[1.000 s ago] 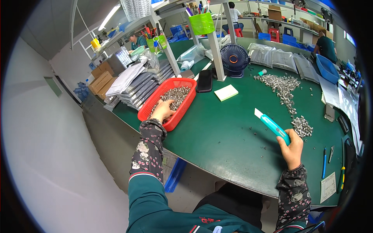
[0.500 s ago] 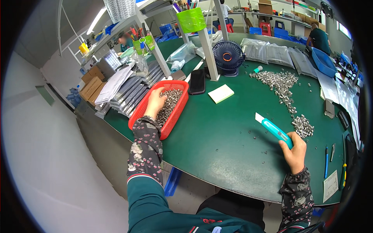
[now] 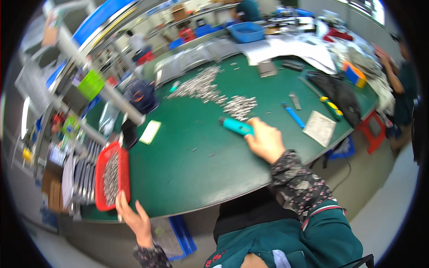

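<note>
Here's my right hand out over the green table, fingers wrapped firmly around the teal cutter, its tip aimed left and blurred! Just beyond it lies a heap of small metal parts, trailing into a wider spread on the far side. Over on the left, my left hand is at the near right corner of the red basket, thumb apart from the fingers, grip loose; whether the fingertips touch the rim, I can't tell. More metal pieces fill that basket, and a pale notepad lies beyond it, to the right.
</note>
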A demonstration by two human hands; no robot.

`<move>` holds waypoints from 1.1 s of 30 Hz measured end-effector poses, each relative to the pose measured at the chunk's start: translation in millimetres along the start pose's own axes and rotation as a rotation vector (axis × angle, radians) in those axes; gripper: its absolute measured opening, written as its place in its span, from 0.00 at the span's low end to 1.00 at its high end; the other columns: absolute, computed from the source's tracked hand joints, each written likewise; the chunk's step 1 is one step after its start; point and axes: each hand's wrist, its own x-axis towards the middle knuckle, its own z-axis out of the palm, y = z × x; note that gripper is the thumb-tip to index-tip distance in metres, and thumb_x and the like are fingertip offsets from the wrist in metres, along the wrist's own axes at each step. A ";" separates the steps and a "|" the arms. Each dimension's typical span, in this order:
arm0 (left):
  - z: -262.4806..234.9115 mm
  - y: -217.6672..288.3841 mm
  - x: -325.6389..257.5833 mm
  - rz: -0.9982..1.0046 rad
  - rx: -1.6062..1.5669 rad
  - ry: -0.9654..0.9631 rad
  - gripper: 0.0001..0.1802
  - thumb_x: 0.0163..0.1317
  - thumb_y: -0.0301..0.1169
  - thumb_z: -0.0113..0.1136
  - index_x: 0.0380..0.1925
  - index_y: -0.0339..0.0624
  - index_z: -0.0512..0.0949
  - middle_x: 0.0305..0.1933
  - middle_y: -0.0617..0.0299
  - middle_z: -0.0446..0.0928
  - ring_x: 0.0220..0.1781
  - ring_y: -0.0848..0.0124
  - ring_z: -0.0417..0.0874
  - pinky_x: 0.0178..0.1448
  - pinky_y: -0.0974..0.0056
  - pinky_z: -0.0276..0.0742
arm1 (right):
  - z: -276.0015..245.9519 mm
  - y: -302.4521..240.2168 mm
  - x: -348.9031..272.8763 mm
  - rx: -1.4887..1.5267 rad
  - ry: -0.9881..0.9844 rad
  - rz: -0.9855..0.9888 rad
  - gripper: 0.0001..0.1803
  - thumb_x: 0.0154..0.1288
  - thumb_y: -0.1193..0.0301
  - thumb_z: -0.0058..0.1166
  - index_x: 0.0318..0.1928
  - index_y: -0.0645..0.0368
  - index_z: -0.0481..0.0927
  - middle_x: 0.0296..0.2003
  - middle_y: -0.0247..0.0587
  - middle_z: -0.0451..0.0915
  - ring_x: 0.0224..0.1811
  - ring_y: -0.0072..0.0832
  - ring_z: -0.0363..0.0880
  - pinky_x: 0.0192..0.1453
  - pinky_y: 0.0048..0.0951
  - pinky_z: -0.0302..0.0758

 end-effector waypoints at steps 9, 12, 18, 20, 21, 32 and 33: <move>35.7 55.4 -32.5 -0.064 -0.216 -0.098 0.21 0.53 0.22 0.50 0.49 0.32 0.65 0.59 0.46 0.54 0.62 0.53 0.56 0.62 0.54 0.56 | 5.2 16.7 -32.4 -0.108 0.010 -0.198 0.15 0.48 0.67 0.58 0.35 0.61 0.71 0.34 0.44 0.67 0.26 0.36 0.77 0.27 0.35 0.74; 43.7 69.2 -26.6 -0.064 -0.248 -0.099 0.20 0.53 0.22 0.50 0.49 0.32 0.65 0.58 0.46 0.54 0.62 0.53 0.57 0.62 0.54 0.57 | 5.0 17.2 -35.2 -0.138 0.037 -0.191 0.18 0.47 0.64 0.59 0.35 0.62 0.71 0.34 0.42 0.67 0.29 0.34 0.75 0.27 0.32 0.75; 51.6 76.5 -25.6 -0.038 -0.281 -0.124 0.20 0.53 0.22 0.51 0.48 0.30 0.66 0.58 0.45 0.54 0.60 0.52 0.59 0.61 0.54 0.59 | -31.8 29.8 -42.4 -0.107 0.176 -0.241 0.19 0.47 0.63 0.59 0.37 0.60 0.70 0.32 0.41 0.67 0.34 0.35 0.71 0.31 0.31 0.74; 53.7 75.4 -27.8 -0.046 -0.284 -0.115 0.20 0.53 0.22 0.51 0.48 0.30 0.66 0.57 0.45 0.54 0.59 0.52 0.60 0.61 0.54 0.59 | -57.5 39.0 -43.2 -0.063 0.219 -0.211 0.19 0.48 0.63 0.58 0.38 0.59 0.70 0.34 0.42 0.68 0.37 0.36 0.71 0.34 0.34 0.74; 54.1 75.1 -29.0 -0.058 -0.287 -0.107 0.20 0.53 0.22 0.51 0.48 0.31 0.66 0.57 0.45 0.54 0.59 0.52 0.60 0.60 0.54 0.59 | -71.4 47.4 -44.2 -0.079 0.256 -0.191 0.20 0.49 0.62 0.57 0.40 0.58 0.71 0.34 0.41 0.68 0.37 0.35 0.71 0.35 0.34 0.74; 49.8 63.0 -48.9 -0.122 -0.209 -0.078 0.18 0.54 0.25 0.50 0.46 0.32 0.66 0.56 0.47 0.57 0.60 0.53 0.59 0.60 0.54 0.58 | -177.7 151.5 -72.5 -0.308 0.522 0.167 0.15 0.49 0.66 0.56 0.39 0.54 0.74 0.33 0.39 0.72 0.39 0.36 0.73 0.39 0.36 0.73; 47.0 59.7 -51.0 -0.122 -0.194 -0.065 0.17 0.55 0.25 0.50 0.46 0.32 0.66 0.56 0.47 0.57 0.59 0.53 0.59 0.60 0.54 0.58 | -183.2 165.6 -76.3 -0.332 0.570 0.220 0.14 0.49 0.68 0.56 0.39 0.53 0.75 0.34 0.39 0.73 0.39 0.37 0.73 0.39 0.36 0.72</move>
